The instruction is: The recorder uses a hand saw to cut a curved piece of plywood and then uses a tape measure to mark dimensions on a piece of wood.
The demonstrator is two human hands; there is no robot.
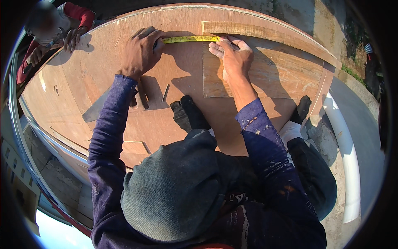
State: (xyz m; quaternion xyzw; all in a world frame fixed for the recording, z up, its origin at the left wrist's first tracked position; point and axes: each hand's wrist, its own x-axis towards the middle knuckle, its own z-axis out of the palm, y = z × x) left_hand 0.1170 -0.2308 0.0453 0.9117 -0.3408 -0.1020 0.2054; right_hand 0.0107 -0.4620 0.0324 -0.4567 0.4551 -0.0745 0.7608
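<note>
A yellow measuring tape [190,39] runs nearly level between my two hands, its blade pulled out. My left hand [143,50] is closed around the tape's dark case, which it mostly hides. The fingers of my right hand [236,56] pinch the blade's free end, over the left part of a wooden strip [273,35] and a rectangular plywood piece [269,68]. Both pieces lie on a large plywood sheet [182,74]. Beneath my left forearm lies a handsaw [98,107], partly hidden. A thin pencil-like stick [166,92] rests right of it.
At the far left, a co-worker in red sleeves [85,16] has a hand [74,38] on the sheet's edge. My dark-socked foot [188,114] stands on the plywood. A white pipe [346,157] runs along the right side, beyond the sheet's edge. Metal rails [17,97] curve along the left.
</note>
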